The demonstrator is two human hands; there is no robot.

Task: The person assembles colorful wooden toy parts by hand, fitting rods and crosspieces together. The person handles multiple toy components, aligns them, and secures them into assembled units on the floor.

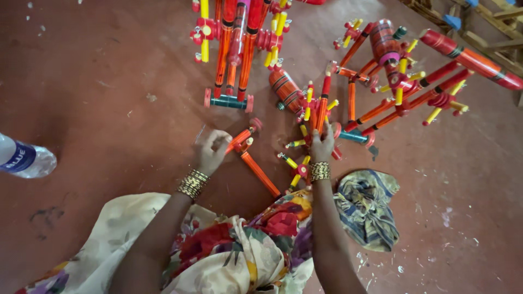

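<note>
Left hand point(211, 148) pinches the red-orange rod point(239, 140) end, steadying it on the floor point(109, 98). Right hand point(322, 146), just right of that rod, fingers closed around the upright toy frame point(316, 111), bracing it. Plastic bottle point(24, 159) far left; patterned cloth point(368, 209) lower right.

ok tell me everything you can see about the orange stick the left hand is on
The orange stick looks like painted, glossy turned wood. It lies flat on the red-brown floor, running diagonally from the left hand down toward the floral cloth at the person's lap. Its upper end carries a small yellow knob and meets a shorter orange-red piece that the left hand's fingers touch. Its lower end stops near the cloth.
</note>
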